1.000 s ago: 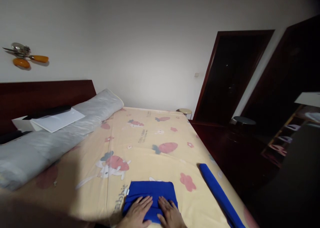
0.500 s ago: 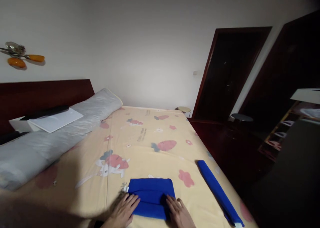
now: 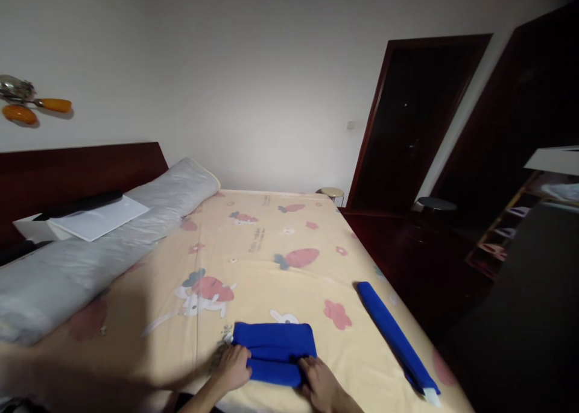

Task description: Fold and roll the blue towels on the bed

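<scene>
Both hands, left hand (image 3: 234, 366) and right hand (image 3: 319, 381), fingers clamped on the folded blue cloth (image 3: 274, 351) (near edge of the bed (image 3: 253, 262)).

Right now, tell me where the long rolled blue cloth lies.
The long rolled blue cloth lies on the bed near its right edge, right of the folded blue cloth under both hands.

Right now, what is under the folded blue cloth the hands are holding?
The folded blue cloth lies on the yellow bedsheet printed with rabbits and strawberries. A white rabbit print peeks out past its far edge. Whatever print lies right beneath is covered.
</scene>
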### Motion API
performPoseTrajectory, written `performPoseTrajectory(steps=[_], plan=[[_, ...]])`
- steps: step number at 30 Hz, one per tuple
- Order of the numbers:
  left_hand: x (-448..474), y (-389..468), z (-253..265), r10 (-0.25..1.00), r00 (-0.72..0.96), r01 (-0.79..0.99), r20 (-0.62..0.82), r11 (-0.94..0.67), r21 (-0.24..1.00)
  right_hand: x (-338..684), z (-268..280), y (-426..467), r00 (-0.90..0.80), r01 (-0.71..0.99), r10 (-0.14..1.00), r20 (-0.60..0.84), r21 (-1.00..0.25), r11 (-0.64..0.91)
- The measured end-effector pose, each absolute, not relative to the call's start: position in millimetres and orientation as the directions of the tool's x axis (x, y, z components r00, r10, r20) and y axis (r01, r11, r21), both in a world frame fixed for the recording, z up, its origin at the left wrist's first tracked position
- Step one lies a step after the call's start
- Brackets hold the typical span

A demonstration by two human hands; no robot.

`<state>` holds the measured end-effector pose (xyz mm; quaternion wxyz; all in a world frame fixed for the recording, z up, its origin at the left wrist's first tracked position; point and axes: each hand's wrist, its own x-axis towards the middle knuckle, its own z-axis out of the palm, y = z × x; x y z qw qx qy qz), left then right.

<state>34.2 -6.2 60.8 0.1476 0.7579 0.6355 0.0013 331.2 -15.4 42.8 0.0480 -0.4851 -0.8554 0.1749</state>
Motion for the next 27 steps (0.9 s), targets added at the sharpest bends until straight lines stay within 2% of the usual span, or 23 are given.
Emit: performPoseTrajectory(steps=[5, 10, 14, 17, 21, 24, 27], plan=[[52, 0, 61, 0.959, 0.181, 0.967, -0.219, -0.132, 0.22, 331, 64, -11, -0.489, 0.839, 0.859, -0.149, -0.35, 0.417], [86, -11, 56, 0.899, 0.414, 0.882, -0.141, -0.358, 0.305, 306, 77, -14, -0.583, 0.761, 0.791, -0.184, -0.465, 0.452], [86, -12, 48, 0.81, 0.586, 0.767, -0.031, -0.542, 0.343, 299, 70, -11, -0.578, 0.76, 0.799, -0.166, -0.466, 0.453], [57, -1, 42, 0.827, 0.562, 0.795, 0.008, -0.542, 0.272, 317, 61, -3, -0.453, 0.843, 0.878, -0.154, -0.395, 0.366], [15, 12, 40, 0.911, 0.412, 0.901, 0.02, -0.411, 0.142, 345, 56, 3, -0.241, 0.936, 0.96, -0.145, -0.296, 0.19], [12, 11, 42, 0.924, 0.377, 0.917, 0.065, -0.382, 0.114, 347, 62, 2, -0.285, 0.915, 0.956, -0.076, -0.32, 0.247], [34, 4, 45, 0.881, 0.464, 0.865, 0.097, -0.474, 0.166, 328, 73, -1, -0.434, 0.839, 0.9, -0.052, -0.387, 0.382]])
